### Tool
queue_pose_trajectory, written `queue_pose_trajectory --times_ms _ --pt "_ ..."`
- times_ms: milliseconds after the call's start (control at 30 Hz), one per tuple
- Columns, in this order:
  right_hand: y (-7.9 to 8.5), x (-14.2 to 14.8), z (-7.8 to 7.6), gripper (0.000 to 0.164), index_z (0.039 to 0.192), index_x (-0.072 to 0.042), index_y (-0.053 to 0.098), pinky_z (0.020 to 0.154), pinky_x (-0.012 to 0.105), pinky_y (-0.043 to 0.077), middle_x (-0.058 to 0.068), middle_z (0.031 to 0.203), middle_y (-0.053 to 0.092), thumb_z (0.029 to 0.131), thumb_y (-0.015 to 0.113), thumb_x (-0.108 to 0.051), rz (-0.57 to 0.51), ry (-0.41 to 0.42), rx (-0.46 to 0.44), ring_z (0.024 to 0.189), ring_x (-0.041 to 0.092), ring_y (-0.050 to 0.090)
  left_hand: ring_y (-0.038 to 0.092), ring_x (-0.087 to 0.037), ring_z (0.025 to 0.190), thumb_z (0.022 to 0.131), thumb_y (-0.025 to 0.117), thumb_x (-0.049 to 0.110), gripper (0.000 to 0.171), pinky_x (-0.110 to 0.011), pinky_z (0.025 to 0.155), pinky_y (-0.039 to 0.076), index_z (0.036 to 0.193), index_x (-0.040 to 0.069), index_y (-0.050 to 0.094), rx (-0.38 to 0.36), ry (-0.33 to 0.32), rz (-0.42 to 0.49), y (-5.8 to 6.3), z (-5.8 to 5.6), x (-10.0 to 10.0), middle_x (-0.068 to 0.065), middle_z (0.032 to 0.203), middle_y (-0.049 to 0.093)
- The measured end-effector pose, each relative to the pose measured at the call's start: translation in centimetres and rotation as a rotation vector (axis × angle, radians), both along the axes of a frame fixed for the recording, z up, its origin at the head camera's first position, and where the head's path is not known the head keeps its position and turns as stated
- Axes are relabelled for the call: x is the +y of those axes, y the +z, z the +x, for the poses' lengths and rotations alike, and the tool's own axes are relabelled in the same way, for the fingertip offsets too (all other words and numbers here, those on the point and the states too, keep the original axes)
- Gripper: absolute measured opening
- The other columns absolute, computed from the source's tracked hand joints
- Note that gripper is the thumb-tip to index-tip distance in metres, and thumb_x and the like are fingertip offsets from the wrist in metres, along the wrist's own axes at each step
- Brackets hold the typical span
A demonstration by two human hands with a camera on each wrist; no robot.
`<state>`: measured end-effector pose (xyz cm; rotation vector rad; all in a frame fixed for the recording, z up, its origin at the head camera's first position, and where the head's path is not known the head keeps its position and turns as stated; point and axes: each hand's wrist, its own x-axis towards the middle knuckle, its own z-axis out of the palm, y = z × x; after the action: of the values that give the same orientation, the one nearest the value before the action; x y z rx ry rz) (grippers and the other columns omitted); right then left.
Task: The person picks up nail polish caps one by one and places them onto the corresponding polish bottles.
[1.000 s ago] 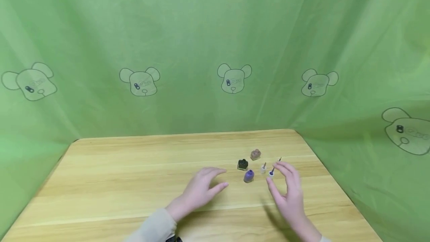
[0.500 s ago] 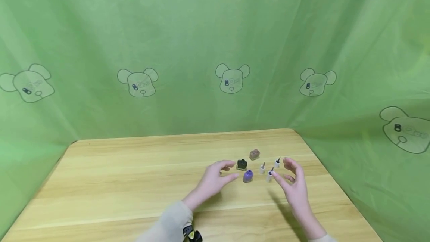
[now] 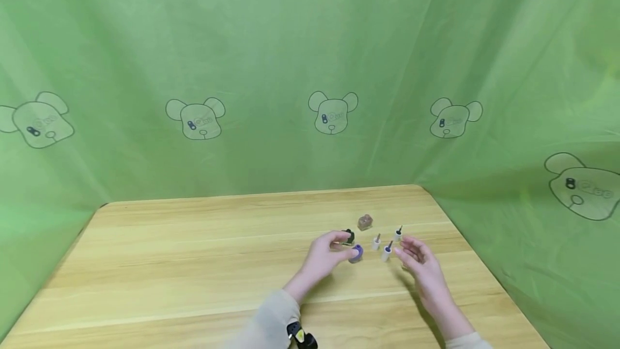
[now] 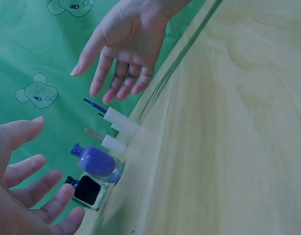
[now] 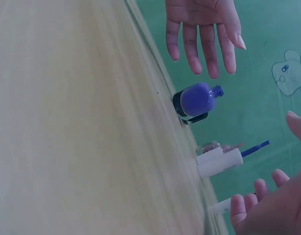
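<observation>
My left hand (image 3: 322, 257) is held just left of the purple nail polish bottle (image 4: 97, 164), fingers relaxed and apart; the left wrist view shows a gap between them and the bottle. Behind the purple one stands an uncapped black nail polish bottle (image 4: 87, 190), partly covered by my fingers in the head view. My right hand (image 3: 426, 271) hovers loosely beside three white brush caps, holding nothing. These stand upside down, brushes up: one with a purple brush (image 3: 386, 255), one with a pinkish brush (image 3: 376, 244), one with a dark brush (image 3: 398, 235).
A pink nail polish bottle (image 3: 365, 223), also uncapped, stands farthest back in the group. The wooden table (image 3: 194, 263) ends at a green curtain (image 3: 271, 69) behind and on both sides. A black strap device (image 3: 302, 336) sits on the left wrist.
My left hand has moved right, up to the purple and black bottles. My right hand has let go of the dark-brush cap, now standing on the table, and drawn back slightly.
</observation>
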<state>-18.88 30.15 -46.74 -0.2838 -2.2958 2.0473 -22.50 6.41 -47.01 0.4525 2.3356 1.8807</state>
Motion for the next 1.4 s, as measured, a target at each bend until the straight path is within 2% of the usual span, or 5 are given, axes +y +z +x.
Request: queue_pose_trajectory --times_ms 200,467,867,1067,1400 --pt "-0.6 0.4 -0.3 0.067 0.148 -0.002 0.028 0.09 0.018 0.044 -0.008 0.125 0.05 0.094 0.064 -0.021 0.08 0.056 -0.094 0.1 -0.008 0.05 0.06 -0.03 0.108 0.078 0.081 0.021 0.054 -0.035 0.089 0.052 0.127 0.008 0.061 -0.072 0.01 0.015 -0.8 -0.1 1.0 -0.014 0.124 0.065" --pt "-1.2 0.5 -0.9 0.067 0.147 -0.005 0.033 0.092 0.02 0.042 0.015 0.147 0.042 0.092 0.066 -0.026 0.164 0.098 -0.142 0.101 -0.01 0.049 0.062 -0.028 0.104 0.077 0.081 0.017 0.055 -0.036 0.09 0.053 0.126 0.003 0.061 -0.072 0.012 0.011 -1.8 -0.5 1.7 -0.017 0.121 0.066" --pt "-1.6 0.3 -2.1 0.066 0.144 -0.002 0.038 0.086 0.028 0.038 0.02 0.144 0.047 0.09 0.068 -0.025 0.239 0.14 -0.169 0.109 0.009 0.05 0.06 -0.012 0.089 0.075 0.082 0.015 0.046 -0.024 0.078 0.052 0.118 0.006 0.066 -0.065 0.055 -0.084 -2.4 -0.8 2.6 -0.007 0.108 0.07" --pt "-1.8 0.4 -2.5 0.06 0.139 0.0 0.044 0.083 0.03 0.037 0.016 0.132 0.059 0.089 0.069 -0.022 0.263 0.161 -0.159 0.104 0.009 0.053 0.058 -0.008 0.082 0.077 0.081 0.014 0.038 -0.02 0.071 0.05 0.111 0.005 0.069 -0.025 0.081 -0.116 -2.5 -0.8 3.0 -0.008 0.101 0.07" --pt "-1.7 0.4 -2.6 0.043 0.124 0.002 0.055 0.087 0.026 0.04 -0.002 0.108 0.068 0.089 0.069 -0.017 0.251 0.155 -0.141 0.096 0.005 0.057 0.06 -0.007 0.079 0.077 0.081 0.013 0.031 -0.02 0.07 0.051 0.105 0.004 0.071 0.02 0.118 -0.165 -2.6 -0.7 3.3 -0.008 0.096 0.073"
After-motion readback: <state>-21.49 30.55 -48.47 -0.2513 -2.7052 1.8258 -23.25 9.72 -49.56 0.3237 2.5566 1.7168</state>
